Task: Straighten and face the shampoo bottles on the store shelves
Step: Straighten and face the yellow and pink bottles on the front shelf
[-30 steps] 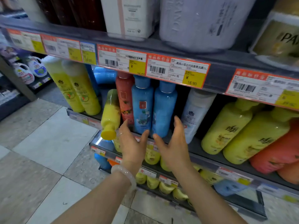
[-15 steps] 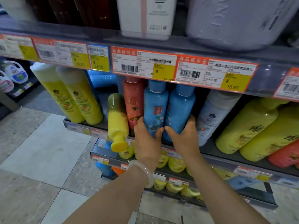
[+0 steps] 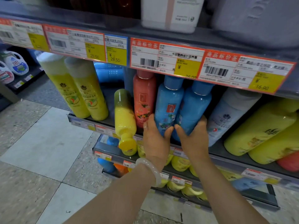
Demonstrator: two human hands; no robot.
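Note:
Two blue shampoo bottles stand side by side on the middle shelf (image 3: 111,122). My left hand (image 3: 155,139) wraps the base of the left blue bottle (image 3: 168,105), whose flower label faces me. My right hand (image 3: 192,138) grips the base of the right blue bottle (image 3: 195,107), whose label is turned partly away. A red-orange bottle (image 3: 143,97) stands just left of them. A yellow bottle (image 3: 125,122) is upside down, its cap hanging past the shelf edge. A pale blue-white bottle (image 3: 229,115) leans to the right of my hands.
Two tall yellow bottles (image 3: 76,91) stand at the shelf's left end. Large yellow bottles (image 3: 262,126) and a red one (image 3: 289,162) lie at the right. Price tags (image 3: 165,57) line the shelf above. Lower shelves (image 3: 178,173) hold small yellow bottles. Tiled floor (image 3: 40,151) lies left.
Both hands moved forward from open in front of the shelf and closed on the bases of the two blue bottles. The camera came closer to the shelf.

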